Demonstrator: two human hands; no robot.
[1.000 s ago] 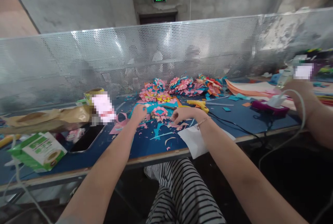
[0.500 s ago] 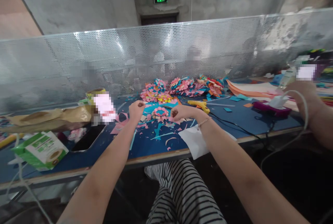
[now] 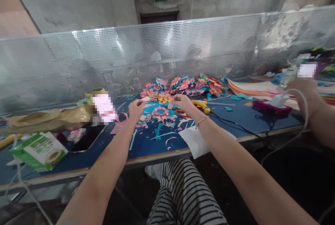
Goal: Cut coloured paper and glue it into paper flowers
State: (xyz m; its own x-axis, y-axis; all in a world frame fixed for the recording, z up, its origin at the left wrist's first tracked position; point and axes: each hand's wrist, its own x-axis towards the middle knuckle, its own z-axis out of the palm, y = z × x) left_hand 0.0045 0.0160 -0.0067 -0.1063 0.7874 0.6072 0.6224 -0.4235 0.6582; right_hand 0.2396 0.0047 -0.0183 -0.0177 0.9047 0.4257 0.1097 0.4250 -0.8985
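My left hand (image 3: 136,109) is closed in a pinch on a small pale cream paper piece (image 3: 146,98). Between the fingertips of my right hand (image 3: 183,103) a small pink paper piece (image 3: 170,105) hangs down. A ring-shaped pink and blue paper flower (image 3: 160,113) lies on the table between and just below both hands. Red-handled scissors (image 3: 181,114) lie partly under my right hand, which hides some of them. A yellow glue gun (image 3: 201,106) rests right of that hand, its cord running to the right.
Several finished paper flowers (image 3: 181,85) are heaped behind my hands. Paper scraps (image 3: 158,132) litter the blue table (image 3: 149,150). At left are a phone (image 3: 88,137) and a green box (image 3: 40,151); at right, a purple power strip (image 3: 272,108) and another person's arm (image 3: 311,113).
A pink paper piece now shows in my right hand and a cream one at my left. My right hand has risen slightly, uncovering the red scissor handles.
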